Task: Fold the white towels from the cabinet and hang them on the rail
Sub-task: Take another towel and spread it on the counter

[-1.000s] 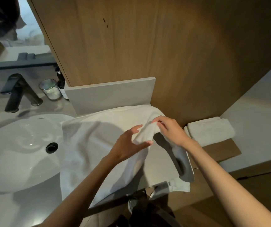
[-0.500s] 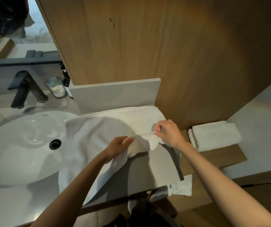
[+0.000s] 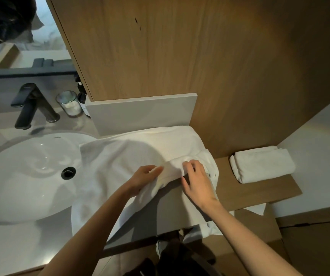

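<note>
A large white towel (image 3: 120,156) lies spread over the grey counter (image 3: 172,212) to the right of the basin, its near right part hanging off the counter edge. My left hand (image 3: 146,176) grips a bunched fold of the towel near its middle. My right hand (image 3: 196,180) pinches the same fold just to the right, fingers curled over the cloth. A second white towel (image 3: 261,166), folded, sits on the wooden shelf (image 3: 259,194) at the right. No rail is in view.
A white basin (image 3: 24,176) with a dark drain fills the left. Behind it stand a black tap (image 3: 30,104), a glass jar (image 3: 68,103) and a dark bottle (image 3: 82,98). A wooden panel (image 3: 160,46) rises behind the counter. White wall at right.
Both hands have carried the towel's fold down and away from me, laying it lower on the counter. More bare counter shows in front of the fold.
</note>
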The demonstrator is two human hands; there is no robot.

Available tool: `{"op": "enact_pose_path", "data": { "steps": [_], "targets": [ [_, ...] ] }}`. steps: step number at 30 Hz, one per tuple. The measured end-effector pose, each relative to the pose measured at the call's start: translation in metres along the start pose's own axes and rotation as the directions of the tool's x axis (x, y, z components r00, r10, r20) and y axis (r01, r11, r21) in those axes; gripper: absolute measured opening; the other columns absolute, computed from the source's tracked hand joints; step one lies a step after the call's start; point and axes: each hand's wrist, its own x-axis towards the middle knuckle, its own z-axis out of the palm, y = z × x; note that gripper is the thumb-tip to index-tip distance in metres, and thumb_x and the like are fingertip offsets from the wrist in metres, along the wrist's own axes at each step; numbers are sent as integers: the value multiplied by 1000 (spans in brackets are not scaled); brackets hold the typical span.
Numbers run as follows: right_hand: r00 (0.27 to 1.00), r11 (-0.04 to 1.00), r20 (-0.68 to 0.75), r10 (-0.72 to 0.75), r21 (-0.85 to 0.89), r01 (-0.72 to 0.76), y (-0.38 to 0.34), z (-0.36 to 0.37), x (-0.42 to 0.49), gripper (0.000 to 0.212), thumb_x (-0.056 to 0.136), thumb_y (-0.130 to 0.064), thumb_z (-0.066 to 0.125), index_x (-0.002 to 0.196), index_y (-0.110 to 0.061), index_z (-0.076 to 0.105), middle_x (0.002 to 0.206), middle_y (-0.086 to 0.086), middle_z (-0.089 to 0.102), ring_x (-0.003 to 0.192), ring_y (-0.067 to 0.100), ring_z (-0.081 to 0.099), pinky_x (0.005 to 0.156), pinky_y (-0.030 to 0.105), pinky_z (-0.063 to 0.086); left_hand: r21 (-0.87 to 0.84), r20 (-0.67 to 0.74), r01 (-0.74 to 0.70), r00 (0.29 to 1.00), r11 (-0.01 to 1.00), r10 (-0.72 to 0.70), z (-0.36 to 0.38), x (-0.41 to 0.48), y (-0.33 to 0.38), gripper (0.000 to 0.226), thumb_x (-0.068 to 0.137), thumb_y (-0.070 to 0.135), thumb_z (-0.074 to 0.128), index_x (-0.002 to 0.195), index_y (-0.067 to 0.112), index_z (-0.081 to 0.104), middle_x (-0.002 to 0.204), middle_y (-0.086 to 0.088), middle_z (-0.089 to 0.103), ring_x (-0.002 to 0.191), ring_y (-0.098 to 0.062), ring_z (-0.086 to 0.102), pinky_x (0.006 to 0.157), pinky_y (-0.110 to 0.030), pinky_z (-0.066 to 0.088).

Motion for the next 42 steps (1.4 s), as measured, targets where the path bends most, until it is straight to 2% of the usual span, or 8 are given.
{"op": "enact_pose_path", "data": {
  "steps": [11,15,20,24,27,31,36,42],
  "targets": [
    [1000,999,-21,-13,42,14,17,-21,10,29,83,5,59,102,-16,51,94,2,59,83,15,43,70,26,36,61,-30,-42,999,997,44,5,-2,-4,40,98,38,48,103,3,67,95,-15,63,83,-18,58,72,-22,46],
    [989,995,110,-102,-6,103,25,-46,12,28,81,-4,69,94,-17,48,77,0,53,68,19,43,59,31,38,113,-70,-61,995,992,69,9,-2,-6,29,99,37,48,103,14,66,96,-2,63,88,-15,58,73,-22,48],
    [971,989,194,-139,-26,146,32,-62,13,27,82,-17,75,101,-19,56,89,0,62,72,18,52,62,25,44,109,-77,-89,992,990,97,10,-5,-7,23,98,33,52,92,17,66,90,3,64,92,-17,58,83,-29,48],
    [994,996,87,-60,69,54,42,-86,8,23,83,-3,70,99,-19,69,93,0,65,76,15,58,69,27,51,125,-25,-60,998,990,64,14,-6,1,34,102,42,36,108,21,63,100,6,57,96,-12,54,89,-25,42],
    [998,997,-46,-37,64,40,46,-108,-2,22,83,1,68,94,-17,73,95,-1,63,82,12,59,74,25,50,214,-30,-110,992,971,119,14,-2,-1,26,104,31,35,91,20,55,90,8,56,84,-3,50,82,-18,42],
    [968,990,-230,-103,-114,79,43,-136,-22,23,74,9,74,84,-12,73,94,4,69,85,11,50,69,23,46,298,-68,-190,973,935,220,13,-4,-12,41,98,30,49,117,-4,64,124,-18,62,119,-31,54,107,-47,39],
    [949,961,-249,-191,-243,129,25,-135,-54,20,70,4,75,82,-11,74,84,1,69,81,15,44,59,20,39,415,-19,-102,993,904,120,15,0,-8,39,99,35,50,135,19,53,152,-1,36,141,-20,30,119,-36,15],
    [983,981,-120,137,-121,-151,37,-75,-114,36,70,13,61,82,-20,54,94,0,58,86,20,47,65,33,44,807,93,-190,976,559,197,9,-7,-39,57,95,62,34,148,44,24,161,12,7,144,-23,20,115,-48,15]
  ]
}}
